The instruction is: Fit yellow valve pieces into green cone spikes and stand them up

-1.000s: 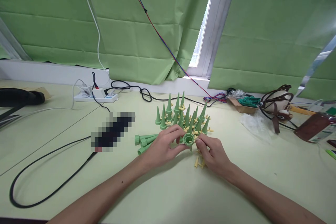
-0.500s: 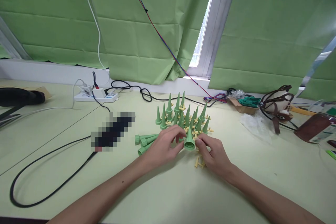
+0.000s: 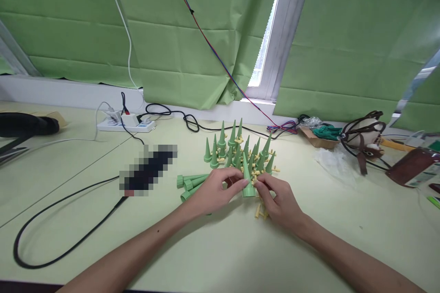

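My left hand (image 3: 220,188) pinches a green plastic watering spike (image 3: 246,184) between thumb and fingers, its tip up and its wide base down. Beside it, my right hand (image 3: 281,199) has thumb and forefinger closed on a small yellow valve piece (image 3: 255,180), mostly covered by the fingers and close to the spike's side. Behind both hands stands a group of green spikes (image 3: 222,146), many with yellow pieces on their sides. Several loose spikes (image 3: 189,183) lie left of my left hand. Under my right hand lie loose yellow pieces (image 3: 257,212).
A blurred-out dark object (image 3: 149,169) with a black cable lies on the left of the table. A power strip (image 3: 147,127) sits along the wall. At the right are a cardboard box (image 3: 318,141), a plastic bag (image 3: 335,162) and a dark red bottle (image 3: 410,168).
The held spike has turned more upright, so its open base no longer faces me. My left thumb has moved onto its side. My right hand stays nearly in place.
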`<state>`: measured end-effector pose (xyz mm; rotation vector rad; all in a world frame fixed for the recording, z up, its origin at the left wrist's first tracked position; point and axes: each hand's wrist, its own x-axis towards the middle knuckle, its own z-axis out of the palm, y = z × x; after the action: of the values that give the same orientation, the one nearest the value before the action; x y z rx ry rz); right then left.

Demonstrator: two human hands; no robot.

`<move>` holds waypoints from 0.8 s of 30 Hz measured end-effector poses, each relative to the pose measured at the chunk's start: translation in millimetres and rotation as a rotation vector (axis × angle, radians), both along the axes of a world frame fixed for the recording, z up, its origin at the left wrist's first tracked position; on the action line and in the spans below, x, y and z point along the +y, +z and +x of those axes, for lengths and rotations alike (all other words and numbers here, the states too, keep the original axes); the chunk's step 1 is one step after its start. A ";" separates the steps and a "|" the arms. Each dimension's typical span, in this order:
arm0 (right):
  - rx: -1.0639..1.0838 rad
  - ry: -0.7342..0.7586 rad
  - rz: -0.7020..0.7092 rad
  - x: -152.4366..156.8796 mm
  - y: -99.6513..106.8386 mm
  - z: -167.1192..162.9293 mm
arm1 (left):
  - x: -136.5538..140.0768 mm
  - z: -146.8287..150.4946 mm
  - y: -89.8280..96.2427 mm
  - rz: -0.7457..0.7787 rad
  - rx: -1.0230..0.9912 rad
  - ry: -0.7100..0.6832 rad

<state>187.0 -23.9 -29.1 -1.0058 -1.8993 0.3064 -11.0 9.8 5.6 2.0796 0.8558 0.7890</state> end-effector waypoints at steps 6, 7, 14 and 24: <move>-0.010 0.007 0.007 1.3 -1.7 1.0 | 0.7 -1.6 -2.7 0.016 -0.017 -0.001; -0.015 0.010 0.007 1.6 -1.8 1.0 | 0.7 -1.5 -2.7 0.022 -0.023 0.001; -0.026 0.026 -0.001 2.4 -1.2 0.7 | 0.6 -1.1 -0.8 0.094 -0.040 -0.002; -0.064 0.011 -0.033 4.6 -5.5 2.7 | 2.0 -4.4 -6.8 0.337 -0.006 -0.026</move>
<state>189.7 -19.4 -34.7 -1.0384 -1.9637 0.3167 -15.4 11.8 -1.2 2.3735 0.7294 0.9789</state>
